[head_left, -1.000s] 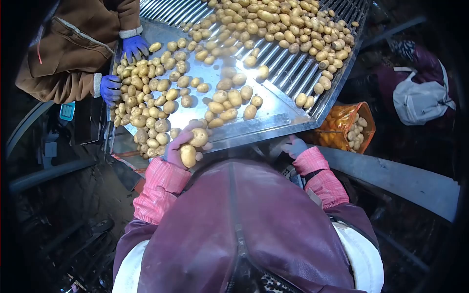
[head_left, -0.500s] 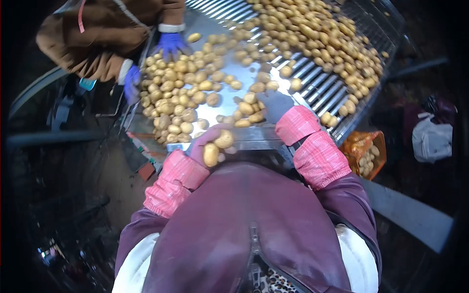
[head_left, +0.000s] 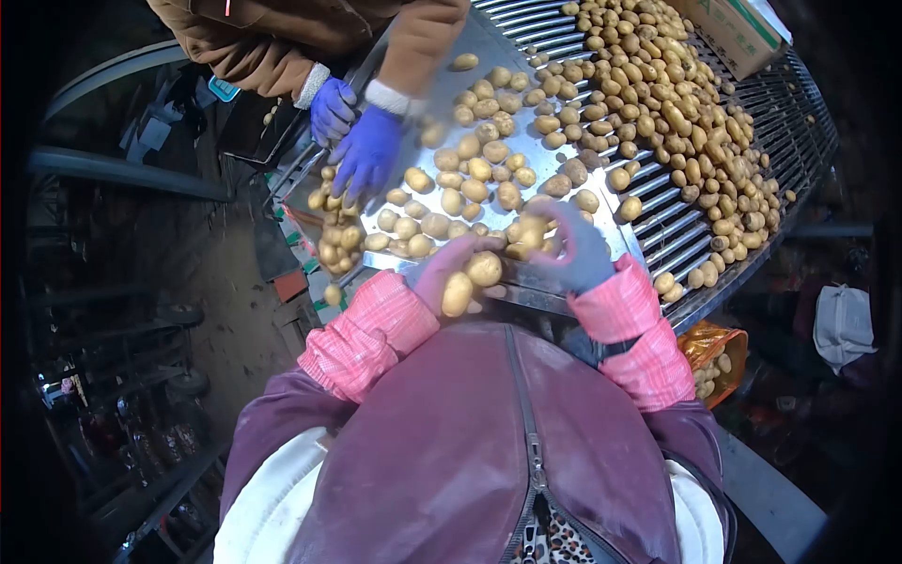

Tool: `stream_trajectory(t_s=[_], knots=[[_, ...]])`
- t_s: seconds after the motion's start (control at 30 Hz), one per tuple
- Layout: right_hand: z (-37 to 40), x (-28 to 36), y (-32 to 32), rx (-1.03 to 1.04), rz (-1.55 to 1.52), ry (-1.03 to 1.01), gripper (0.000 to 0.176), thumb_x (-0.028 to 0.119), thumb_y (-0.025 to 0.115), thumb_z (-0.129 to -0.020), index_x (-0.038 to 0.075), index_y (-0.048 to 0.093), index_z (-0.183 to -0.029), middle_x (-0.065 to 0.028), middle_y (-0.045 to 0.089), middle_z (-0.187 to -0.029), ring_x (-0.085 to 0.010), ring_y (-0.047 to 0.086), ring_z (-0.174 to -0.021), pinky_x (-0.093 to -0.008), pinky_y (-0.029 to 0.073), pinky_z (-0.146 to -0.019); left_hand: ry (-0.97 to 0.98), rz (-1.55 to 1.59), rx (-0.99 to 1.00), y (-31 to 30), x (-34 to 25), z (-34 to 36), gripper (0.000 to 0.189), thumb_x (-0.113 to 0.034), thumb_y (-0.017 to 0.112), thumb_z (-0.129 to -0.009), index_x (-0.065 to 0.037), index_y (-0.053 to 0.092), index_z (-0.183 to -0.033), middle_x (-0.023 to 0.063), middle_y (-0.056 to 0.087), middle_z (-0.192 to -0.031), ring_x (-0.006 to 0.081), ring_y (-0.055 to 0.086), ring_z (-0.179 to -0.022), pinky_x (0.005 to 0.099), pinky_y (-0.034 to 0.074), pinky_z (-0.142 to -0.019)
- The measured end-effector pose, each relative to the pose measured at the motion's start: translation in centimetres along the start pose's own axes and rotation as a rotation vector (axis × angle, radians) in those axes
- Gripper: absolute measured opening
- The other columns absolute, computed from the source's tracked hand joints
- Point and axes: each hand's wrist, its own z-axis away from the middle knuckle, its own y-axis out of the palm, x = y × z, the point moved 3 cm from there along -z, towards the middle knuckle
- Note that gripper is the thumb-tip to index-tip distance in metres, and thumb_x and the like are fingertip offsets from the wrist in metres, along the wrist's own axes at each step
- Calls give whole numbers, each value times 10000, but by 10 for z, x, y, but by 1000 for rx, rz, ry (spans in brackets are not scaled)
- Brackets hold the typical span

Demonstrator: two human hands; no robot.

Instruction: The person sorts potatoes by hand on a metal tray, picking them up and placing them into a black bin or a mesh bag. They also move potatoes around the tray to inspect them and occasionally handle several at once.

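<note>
Potatoes [head_left: 473,191] lie scattered over the metal tray [head_left: 442,80] in front of me. At the tray's near edge, my left hand [head_left: 453,273], in a pinkish glove, is curled around two potatoes [head_left: 458,293]. Just to its right, my right hand [head_left: 573,246], in a grey and pink glove, has its fingers curled round a potato [head_left: 533,229] above the near edge; motion blurs it a little. The two hands are close together but apart.
A co-worker's purple-gloved hands [head_left: 369,150] are at the tray's left end, where potatoes drop off. A large potato pile [head_left: 658,94] covers the roller rack [head_left: 658,226]. A cardboard box [head_left: 738,36] stands at the back right, an orange sack [head_left: 700,344] low right.
The view has shifted. My right hand has come nearer my left and now holds a potato. The co-worker's hands have moved toward the tray's left end, and potatoes there have gone over the edge.
</note>
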Motion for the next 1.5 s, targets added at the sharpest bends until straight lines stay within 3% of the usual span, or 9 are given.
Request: stream_trajectory(t_s=[0.13,0.27,0.7,0.87,1.0,1.03,1.17,1.23,1.5], knots=[[-1,29,11,134,50,-291,621,317,786,-731,178,592,-1304,-179,498,-1376,-357,559,-1183,-428,494,-929,-38,149,208,10,-4,-4,498,-424,521,-974,-20,552,-1265,133,654,-1143,224,659,-908,314,527,-684],[0,-26,-14,21,763,-341,786,383,819,-687,212,527,-1396,-243,441,-1418,-412,456,-1306,-502,417,-1011,-3,-111,-98,-4,-1,14,502,-459,435,-990,-23,626,-1149,161,656,-1175,273,695,-928,269,501,-613],[-110,-60,58,156,1081,-214,747,491,627,-880,210,341,-1511,-209,323,-1529,-370,319,-1424,-569,340,-1038,40,8,-148,-34,-9,29,522,-489,472,-967,-15,610,-1137,174,667,-1132,373,696,-953,301,515,-523],[-138,-57,72,-98,744,-325,573,369,599,-902,167,464,-1421,-197,483,-1380,-354,542,-1197,-507,471,-899,162,-31,-182,-35,-15,31,516,-480,484,-965,-12,614,-1139,150,693,-1071,356,703,-936,309,530,-545],[-133,-97,-2,-398,743,-400,610,349,672,-821,124,511,-1365,-219,539,-1253,-392,591,-1040,-479,499,-849,195,71,-266,-48,-15,42,518,-479,478,-964,-22,614,-1166,151,694,-1101,335,707,-935,296,521,-552],[-120,-55,-29,-256,842,10,649,394,643,-840,138,466,-1410,-210,493,-1312,-408,533,-1146,-508,452,-926,197,66,-276,-49,-16,46,526,-482,474,-962,-23,609,-1182,154,692,-1114,332,707,-936,294,518,-552],[-120,-121,-15,-247,1144,57,688,504,544,-890,227,351,-1490,-209,378,-1452,-412,324,-1375,-574,332,-1053,218,97,-247,-53,-21,60,565,-494,460,-958,-21,580,-1242,168,685,-1156,330,709,-938,286,508,-541],[-126,-105,7,-133,782,-275,589,375,614,-815,215,498,-1371,-141,443,-1403,-434,386,-1305,-597,362,-991,240,98,-256,-56,-21,65,587,-503,455,-955,-16,563,-1266,174,681,-1168,335,709,-939,281,503,-529],[-65,-6,80,234,659,-590,576,416,585,-880,251,488,-1424,-219,370,-1495,-445,330,-1393,-628,280,-1086,324,164,-277,-65,-21,84,602,-515,396,-993,9,542,-1252,225,641,-1155,385,680,-941,301,486,-504]])
